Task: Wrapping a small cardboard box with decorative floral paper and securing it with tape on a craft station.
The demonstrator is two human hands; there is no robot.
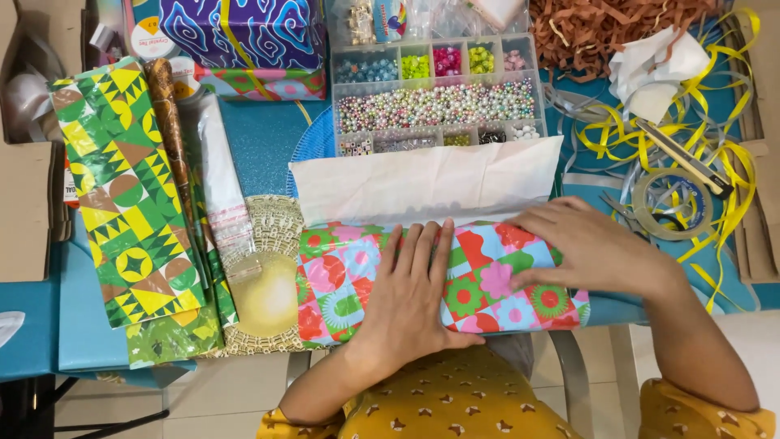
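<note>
A box partly wrapped in floral paper [341, 276] of pink, green, red and blue lies at the table's near edge. The paper's white underside [422, 183] stands up as a flap behind it. My left hand [410, 297] lies flat on top of the wrapped box, fingers spread and pointing away from me. My right hand [581, 244] presses on the right end of the box, fingers pointing left along the fold of the paper.
A clear bead organiser [439, 93] sits behind the flap. Green geometric paper [130, 195] and a brown roll [166, 106] lie left, near a round woven mat [268, 293]. A tape roll [673, 203], a cutter [682, 158], scissors and yellow ribbon [731, 195] lie right.
</note>
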